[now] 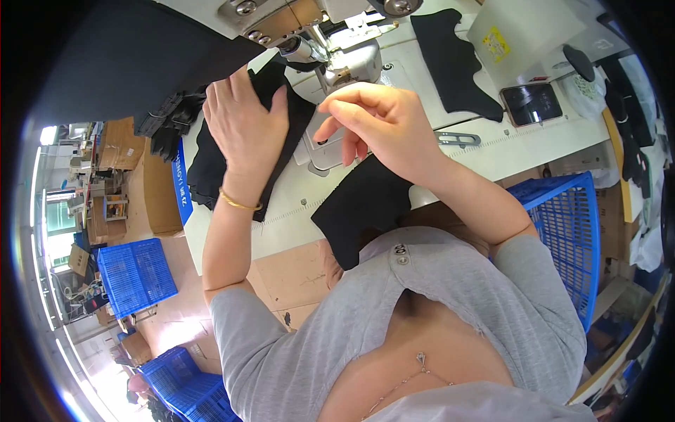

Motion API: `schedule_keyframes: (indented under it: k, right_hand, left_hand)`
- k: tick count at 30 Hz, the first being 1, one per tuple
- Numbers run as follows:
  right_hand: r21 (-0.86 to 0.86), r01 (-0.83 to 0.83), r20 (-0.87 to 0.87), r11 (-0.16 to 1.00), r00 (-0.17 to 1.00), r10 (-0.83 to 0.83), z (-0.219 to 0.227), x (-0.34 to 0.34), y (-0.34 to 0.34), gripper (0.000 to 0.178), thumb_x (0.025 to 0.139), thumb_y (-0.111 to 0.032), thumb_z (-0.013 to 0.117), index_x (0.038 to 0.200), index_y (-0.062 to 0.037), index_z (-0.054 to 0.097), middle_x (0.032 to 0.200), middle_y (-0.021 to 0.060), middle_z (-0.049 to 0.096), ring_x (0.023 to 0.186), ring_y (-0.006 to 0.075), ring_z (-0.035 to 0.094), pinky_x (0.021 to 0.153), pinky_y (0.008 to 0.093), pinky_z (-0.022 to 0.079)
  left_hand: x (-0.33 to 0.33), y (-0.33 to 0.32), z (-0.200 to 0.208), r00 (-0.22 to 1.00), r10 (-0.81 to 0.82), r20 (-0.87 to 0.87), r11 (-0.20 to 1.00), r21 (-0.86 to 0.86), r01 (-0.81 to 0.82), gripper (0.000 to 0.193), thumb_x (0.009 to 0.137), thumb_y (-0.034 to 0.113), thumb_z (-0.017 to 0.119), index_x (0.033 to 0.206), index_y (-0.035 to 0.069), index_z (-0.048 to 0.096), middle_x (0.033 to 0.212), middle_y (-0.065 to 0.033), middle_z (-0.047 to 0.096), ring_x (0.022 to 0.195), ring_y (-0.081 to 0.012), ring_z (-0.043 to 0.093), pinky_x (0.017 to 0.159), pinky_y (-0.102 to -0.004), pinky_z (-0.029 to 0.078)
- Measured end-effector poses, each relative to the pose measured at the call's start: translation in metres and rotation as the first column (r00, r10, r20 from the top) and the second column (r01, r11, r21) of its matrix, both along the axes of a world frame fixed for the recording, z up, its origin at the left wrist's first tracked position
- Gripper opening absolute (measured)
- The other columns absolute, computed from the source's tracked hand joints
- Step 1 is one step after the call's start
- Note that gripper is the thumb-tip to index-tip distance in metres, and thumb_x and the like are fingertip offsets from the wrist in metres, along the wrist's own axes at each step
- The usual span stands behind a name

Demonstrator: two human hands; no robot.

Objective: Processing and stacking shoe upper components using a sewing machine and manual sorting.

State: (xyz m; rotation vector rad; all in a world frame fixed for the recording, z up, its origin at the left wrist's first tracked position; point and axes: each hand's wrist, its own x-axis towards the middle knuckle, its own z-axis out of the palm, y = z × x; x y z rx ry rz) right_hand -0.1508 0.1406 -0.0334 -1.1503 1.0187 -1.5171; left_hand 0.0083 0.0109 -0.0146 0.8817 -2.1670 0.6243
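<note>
Black fabric panels lie in three places around the sewing machine [355, 65] in the head view: a layered pile [205, 169] on the left of the tabletop [281, 214], a single curved-edged panel [453, 67] flat on the right, and another panel [365, 204] that overhangs the front edge toward the person's lap. The left hand [246, 125] lies palm down over the pile, its fingers slightly spread and the thumb apart from them; their tips are partly lost beside the large dark sheet [140, 67] above. The right hand [380, 126] is raised just in front of the machine, fingers loosely curled; I cannot tell whether the tips pinch anything. Judging by this layout, the work is partway through: the panels are already cut to shape, and several layers remain in the pile. Whether any carries a finished seam is too small to tell, so which panels are done and which are left stays uncertain.
</note>
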Motion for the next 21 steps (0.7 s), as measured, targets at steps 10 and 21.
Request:
schedule_keyframes:
  k: [10, 21]
  right_hand:
    - [-0.902, -0.099, -0.413, 0.421, 0.483, -0.772, -0.032, 0.033, 0.016, 0.036, 0.072, -0.014, 0.071, 0.108, -0.0105, 0.071, 0.098, 0.0029, 0.064, 0.086, 0.0189, 0.062, 0.069, 0.0316, 0.048]
    - [0.027, 0.089, 0.103, 0.996, 0.990, -0.091, -0.017, 0.016, -0.001, 0.031, 0.099, -0.023, 0.060, 0.079, 0.0005, 0.060, 0.066, -0.0067, 0.054, 0.065, 0.0000, 0.045, 0.053, 0.0218, 0.037]
  left_hand:
    - [0.027, 0.026, 0.022, 0.863, -0.099, -0.496, 0.392, 0.778, 0.492, 0.046, 0.075, 0.001, 0.065, 0.121, 0.002, 0.058, 0.115, -0.0080, 0.064, 0.077, -0.0058, 0.050, 0.068, -0.0225, 0.045]
    - [-0.008, 0.005, 0.040, 0.850, -0.187, -0.493, 0.075, 0.855, 0.513, 0.020, 0.092, 0.015, 0.068, 0.105, 0.001, 0.070, 0.090, -0.0031, 0.072, 0.077, -0.0067, 0.060, 0.069, -0.0220, 0.047]
